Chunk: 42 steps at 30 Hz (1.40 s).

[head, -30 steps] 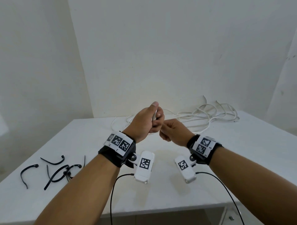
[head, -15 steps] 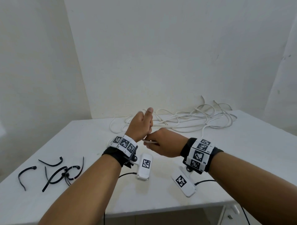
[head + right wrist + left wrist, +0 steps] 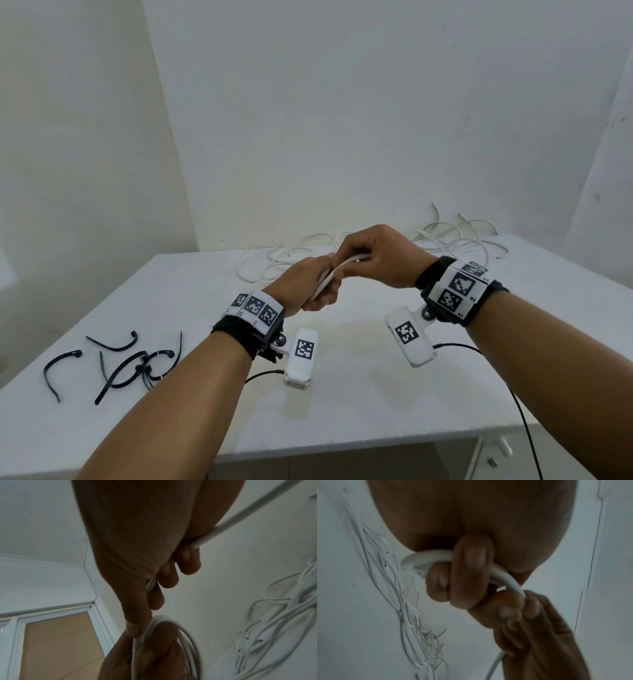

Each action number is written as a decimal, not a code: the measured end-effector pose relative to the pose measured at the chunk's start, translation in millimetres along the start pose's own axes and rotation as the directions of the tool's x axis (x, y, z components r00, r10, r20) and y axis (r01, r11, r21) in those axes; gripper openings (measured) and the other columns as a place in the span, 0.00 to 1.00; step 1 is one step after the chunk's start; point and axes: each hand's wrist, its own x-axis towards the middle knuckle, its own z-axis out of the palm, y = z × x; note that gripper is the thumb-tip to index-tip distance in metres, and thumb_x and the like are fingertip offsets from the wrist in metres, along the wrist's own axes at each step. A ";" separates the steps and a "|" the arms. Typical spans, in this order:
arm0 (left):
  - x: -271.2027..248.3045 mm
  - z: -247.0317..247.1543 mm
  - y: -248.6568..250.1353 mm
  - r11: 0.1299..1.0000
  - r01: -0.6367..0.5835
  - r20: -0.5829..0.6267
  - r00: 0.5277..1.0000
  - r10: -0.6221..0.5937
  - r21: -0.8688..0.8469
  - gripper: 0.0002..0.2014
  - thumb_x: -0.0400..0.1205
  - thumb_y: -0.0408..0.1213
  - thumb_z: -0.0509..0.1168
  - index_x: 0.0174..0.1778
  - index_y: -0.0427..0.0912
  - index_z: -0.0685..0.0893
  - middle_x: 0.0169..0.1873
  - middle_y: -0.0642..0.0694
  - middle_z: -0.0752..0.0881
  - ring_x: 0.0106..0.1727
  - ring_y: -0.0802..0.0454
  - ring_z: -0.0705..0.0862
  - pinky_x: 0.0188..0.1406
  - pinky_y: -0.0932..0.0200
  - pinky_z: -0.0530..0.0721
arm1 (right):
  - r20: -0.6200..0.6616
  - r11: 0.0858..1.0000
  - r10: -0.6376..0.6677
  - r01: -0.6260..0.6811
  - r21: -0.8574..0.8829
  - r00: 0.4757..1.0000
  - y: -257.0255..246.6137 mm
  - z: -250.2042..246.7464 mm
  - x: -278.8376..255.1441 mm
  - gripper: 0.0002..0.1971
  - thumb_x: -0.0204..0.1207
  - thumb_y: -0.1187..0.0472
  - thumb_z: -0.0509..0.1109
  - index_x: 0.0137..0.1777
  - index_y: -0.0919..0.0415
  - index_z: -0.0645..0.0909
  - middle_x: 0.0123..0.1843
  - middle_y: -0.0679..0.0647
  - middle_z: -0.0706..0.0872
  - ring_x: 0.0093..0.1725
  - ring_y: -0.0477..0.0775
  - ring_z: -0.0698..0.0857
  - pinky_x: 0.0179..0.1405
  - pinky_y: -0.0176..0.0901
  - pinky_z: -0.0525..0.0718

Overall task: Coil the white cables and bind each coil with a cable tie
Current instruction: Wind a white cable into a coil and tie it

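Note:
Above the middle of the white table (image 3: 376, 394) my left hand (image 3: 317, 286) grips a small coil of white cable (image 3: 329, 281), its fingers curled round the loops (image 3: 428, 558). Just above and to its right, my right hand (image 3: 373, 260) grips the same cable (image 3: 240, 516), which runs through its curled fingers (image 3: 171, 577) down to the coil (image 3: 171, 628). A loose tangle of white cables (image 3: 445, 240) lies at the back of the table, also visible in both wrist views (image 3: 406, 601) (image 3: 283, 622). Several black cable ties (image 3: 130, 366) lie at the front left.
White walls close the table in at the back and left. The table's front edge (image 3: 342, 445) runs below my forearms. Black wires (image 3: 524, 428) from the wrist cameras hang over that edge. A door frame (image 3: 51, 635) shows in the right wrist view.
My right hand has risen from beside the left hand to above it, drawing the cable over the coil. The left hand has tipped lower and still holds the coil.

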 end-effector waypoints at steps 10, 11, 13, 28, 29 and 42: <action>-0.3 -2.0 -0.5 0.954 -0.037 0.105 0.992 0.071 -0.297 0.19 0.81 0.53 0.57 0.29 0.45 0.65 0.19 0.51 0.59 0.16 0.59 0.54 0.14 0.65 0.52 | -0.156 0.970 0.008 0.030 0.242 0.988 22.0 1.2 9.6 0.04 0.70 0.58 0.82 0.41 0.56 0.90 0.37 0.54 0.92 0.36 0.51 0.86 0.40 0.47 0.82; -0.3 -1.7 -0.5 0.950 -0.039 0.113 0.991 0.077 -0.311 0.20 0.81 0.52 0.56 0.26 0.46 0.65 0.17 0.51 0.60 0.15 0.59 0.54 0.14 0.65 0.51 | -0.164 0.961 0.018 0.028 0.276 0.986 23.6 1.6 10.3 0.03 0.71 0.61 0.81 0.41 0.59 0.90 0.35 0.52 0.91 0.35 0.46 0.86 0.39 0.40 0.82; 0.1 -1.5 0.2 0.937 -0.048 0.129 0.987 0.098 -0.346 0.21 0.82 0.50 0.55 0.23 0.48 0.66 0.15 0.52 0.61 0.14 0.58 0.55 0.16 0.62 0.50 | -0.169 0.929 0.053 0.013 0.370 0.984 26.4 4.2 11.7 0.02 0.73 0.65 0.79 0.42 0.63 0.90 0.30 0.47 0.88 0.26 0.41 0.79 0.30 0.30 0.75; 8.9 3.9 31.8 0.768 -0.284 -0.084 0.953 0.290 -0.574 0.24 0.90 0.47 0.49 0.25 0.48 0.69 0.15 0.53 0.64 0.13 0.57 0.59 0.19 0.64 0.60 | -0.156 0.950 0.186 -0.137 0.282 0.970 43.4 41.8 12.7 0.26 0.88 0.51 0.60 0.25 0.46 0.82 0.20 0.42 0.77 0.22 0.44 0.70 0.28 0.36 0.72; 10.3 4.4 35.4 0.764 -0.312 -0.134 0.948 0.288 -0.564 0.23 0.90 0.47 0.50 0.27 0.47 0.69 0.15 0.53 0.64 0.13 0.57 0.60 0.20 0.63 0.59 | -0.133 0.954 0.208 -0.171 0.246 0.969 43.3 45.0 10.5 0.27 0.88 0.51 0.60 0.23 0.39 0.82 0.20 0.42 0.76 0.22 0.43 0.70 0.27 0.35 0.71; 47.1 20.3 15.1 0.949 -0.315 -0.610 0.759 0.230 -0.034 0.24 0.89 0.45 0.54 0.26 0.40 0.69 0.17 0.48 0.70 0.17 0.48 0.79 0.19 0.65 0.74 | 0.128 0.964 0.138 -0.104 -0.243 0.982 35.6 68.2 -0.1 0.11 0.85 0.57 0.61 0.40 0.56 0.76 0.32 0.45 0.77 0.32 0.45 0.75 0.37 0.45 0.72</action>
